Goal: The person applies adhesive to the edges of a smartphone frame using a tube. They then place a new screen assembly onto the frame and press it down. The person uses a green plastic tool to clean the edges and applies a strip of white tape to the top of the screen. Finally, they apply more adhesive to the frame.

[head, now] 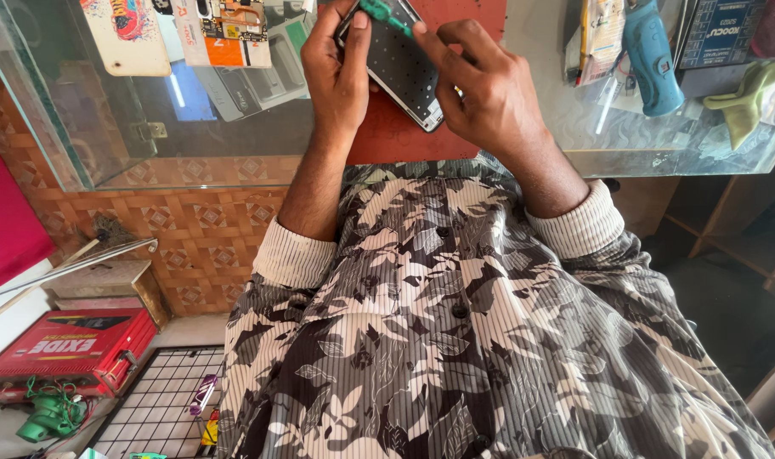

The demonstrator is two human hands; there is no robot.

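Left hand [336,72] fingers gripping phone [398,68] edge, right hand [481,89] fingers pinching green tool [386,14]

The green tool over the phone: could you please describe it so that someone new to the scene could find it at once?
Start at the glass counter and find the red mat at its middle. Above it the left hand grips a dark phone, and the right hand pinches the small green tool over the phone's top end. It is slimmer and brighter green than the blue bottle-shaped object at the right.

Blue bottle [650,58], red box [69,348]
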